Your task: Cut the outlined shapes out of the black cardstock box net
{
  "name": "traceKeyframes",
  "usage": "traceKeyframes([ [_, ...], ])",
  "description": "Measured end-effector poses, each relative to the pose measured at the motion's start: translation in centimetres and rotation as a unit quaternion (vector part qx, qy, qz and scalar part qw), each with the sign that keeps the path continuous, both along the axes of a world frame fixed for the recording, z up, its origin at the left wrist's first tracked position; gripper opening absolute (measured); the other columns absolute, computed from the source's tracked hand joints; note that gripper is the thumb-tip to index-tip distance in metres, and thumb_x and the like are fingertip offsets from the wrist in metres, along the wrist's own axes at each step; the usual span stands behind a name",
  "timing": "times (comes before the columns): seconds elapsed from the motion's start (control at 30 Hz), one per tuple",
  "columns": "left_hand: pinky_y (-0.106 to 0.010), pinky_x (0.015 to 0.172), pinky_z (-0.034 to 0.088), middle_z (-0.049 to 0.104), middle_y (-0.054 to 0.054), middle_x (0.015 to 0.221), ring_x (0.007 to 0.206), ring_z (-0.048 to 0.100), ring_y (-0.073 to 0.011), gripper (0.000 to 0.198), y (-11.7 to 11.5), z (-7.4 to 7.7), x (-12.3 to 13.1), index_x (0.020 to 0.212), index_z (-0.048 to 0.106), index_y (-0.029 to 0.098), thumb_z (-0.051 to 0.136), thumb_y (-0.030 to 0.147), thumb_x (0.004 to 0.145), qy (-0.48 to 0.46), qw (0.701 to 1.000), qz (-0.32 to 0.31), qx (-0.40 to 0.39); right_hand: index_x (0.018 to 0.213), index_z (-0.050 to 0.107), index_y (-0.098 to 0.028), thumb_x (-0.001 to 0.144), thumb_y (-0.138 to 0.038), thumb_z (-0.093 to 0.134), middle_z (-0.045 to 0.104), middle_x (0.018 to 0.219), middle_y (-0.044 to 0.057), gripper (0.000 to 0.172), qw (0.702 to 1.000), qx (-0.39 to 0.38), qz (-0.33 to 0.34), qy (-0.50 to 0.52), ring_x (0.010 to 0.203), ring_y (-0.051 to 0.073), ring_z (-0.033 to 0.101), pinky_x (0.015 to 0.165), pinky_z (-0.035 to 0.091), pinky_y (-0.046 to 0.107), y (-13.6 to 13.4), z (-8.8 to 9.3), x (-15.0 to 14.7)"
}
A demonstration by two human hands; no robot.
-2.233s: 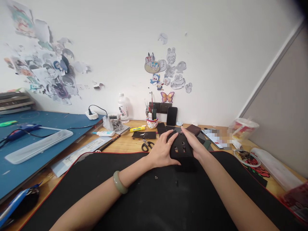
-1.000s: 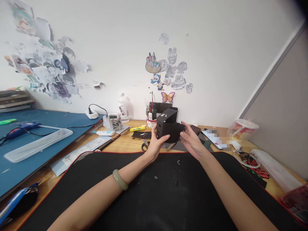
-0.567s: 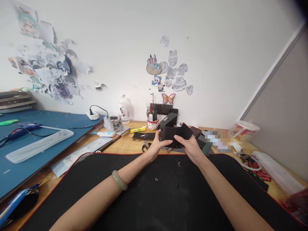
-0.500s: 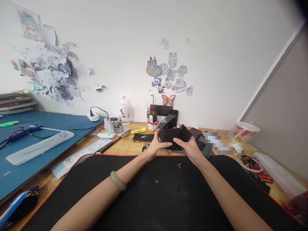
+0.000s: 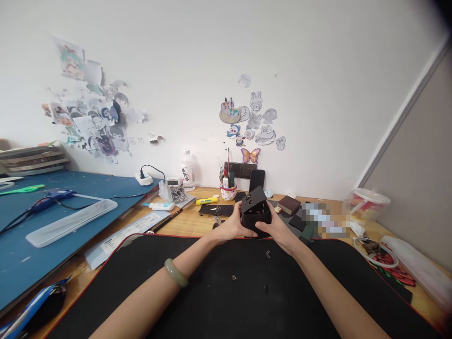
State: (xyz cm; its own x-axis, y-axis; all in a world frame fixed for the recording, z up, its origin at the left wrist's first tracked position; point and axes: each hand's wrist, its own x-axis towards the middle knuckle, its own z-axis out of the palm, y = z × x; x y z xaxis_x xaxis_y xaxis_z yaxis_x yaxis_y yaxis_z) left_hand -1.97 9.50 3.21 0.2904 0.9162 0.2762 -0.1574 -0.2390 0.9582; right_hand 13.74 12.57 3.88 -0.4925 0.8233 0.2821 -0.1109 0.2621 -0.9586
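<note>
A black folded card box with small cut-out windows is held upright just above the far edge of the black desk mat. My left hand grips its left side with the fingers curled round it. My right hand clasps its right side and front, thumb on the front face. A green bangle sits on my left wrist. Small black card scraps lie on the mat below the box.
Behind the box are scissors, black card pieces, a yellow marker, a pen cup, a phone and a water bottle. A blue cutting mat with a glue gun lies left. A tub and tape roll stand right.
The box was pressed flat on the mat, then lifted and folded into shape between both hands. It now sits lower and closed up. The camera has tilted upward.
</note>
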Motion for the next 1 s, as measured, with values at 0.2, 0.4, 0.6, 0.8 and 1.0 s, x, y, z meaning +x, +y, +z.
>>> traceKeyframes([
  [0.2, -0.046, 0.088, 0.039, 0.039, -0.015, 0.121, 0.112, 0.042, -0.0292, 0.103, 0.1, -0.5, 0.2, 0.13, 0.007, 0.019, 0.074, 0.012, 0.052, 0.028, 0.999, 0.01, 0.016, 0.125, 0.032, -0.025, 0.057, -0.035, 0.072, 0.048, 0.124, 0.008, 0.08, 1.0, -0.004, 0.009, -0.007, 0.114, 0.024, 0.044, 0.097, 0.032, 0.043, 0.0, 0.0, -0.2],
  [0.4, -0.042, 0.089, 0.039, 0.039, -0.014, 0.12, 0.11, 0.043, -0.0261, 0.101, 0.1, -0.9, 0.4, 0.13, 0.006, 0.02, 0.073, 0.016, 0.055, 0.05, 0.997, 0.027, 0.048, 0.12, 0.037, -0.024, 0.052, -0.032, 0.075, 0.052, 0.119, 0.007, 0.078, 1.0, 0.001, -0.004, -0.011, 0.11, 0.024, 0.048, 0.096, 0.034, 0.042, 0.0, -0.6, -0.5],
  [0.6, -0.044, 0.093, 0.033, 0.032, -0.015, 0.126, 0.117, 0.035, -0.0279, 0.106, 0.8, -1.1, -0.1, 0.132, 0.005, 0.022, 0.076, 0.022, 0.053, 0.087, 0.987, 0.082, 0.111, 0.114, 0.043, -0.023, 0.056, -0.036, 0.072, 0.056, 0.114, 0.007, 0.065, 0.998, 0.0, -0.065, -0.013, 0.107, 0.025, 0.05, 0.093, 0.037, 0.043, 0.8, -1.2, -0.5],
  [0.8, -0.042, 0.104, 0.015, 0.032, -0.008, 0.124, 0.123, 0.023, -0.0241, 0.049, -0.3, 0.9, -0.6, 0.117, 0.041, 0.025, 0.06, 0.021, 0.072, 0.153, 0.938, 0.189, 0.247, 0.118, 0.037, -0.021, 0.056, -0.041, 0.07, 0.051, 0.117, 0.009, 0.073, 0.99, 0.014, -0.14, -0.009, 0.111, 0.026, 0.046, 0.095, 0.034, 0.044, 2.1, -3.0, -0.5],
  [1.0, -0.04, 0.102, 0.022, 0.054, -0.006, 0.104, 0.117, 0.034, -0.0233, 0.027, -1.0, 0.6, 0.1, 0.099, 0.059, 0.025, 0.053, 0.016, 0.074, 0.266, 0.904, 0.139, 0.305, 0.126, 0.017, -0.021, 0.056, -0.041, 0.069, 0.035, 0.127, 0.013, 0.09, 0.983, 0.045, -0.175, -0.035, 0.117, 0.026, 0.039, 0.098, 0.031, 0.044, 2.1, -6.3, -1.0],
])
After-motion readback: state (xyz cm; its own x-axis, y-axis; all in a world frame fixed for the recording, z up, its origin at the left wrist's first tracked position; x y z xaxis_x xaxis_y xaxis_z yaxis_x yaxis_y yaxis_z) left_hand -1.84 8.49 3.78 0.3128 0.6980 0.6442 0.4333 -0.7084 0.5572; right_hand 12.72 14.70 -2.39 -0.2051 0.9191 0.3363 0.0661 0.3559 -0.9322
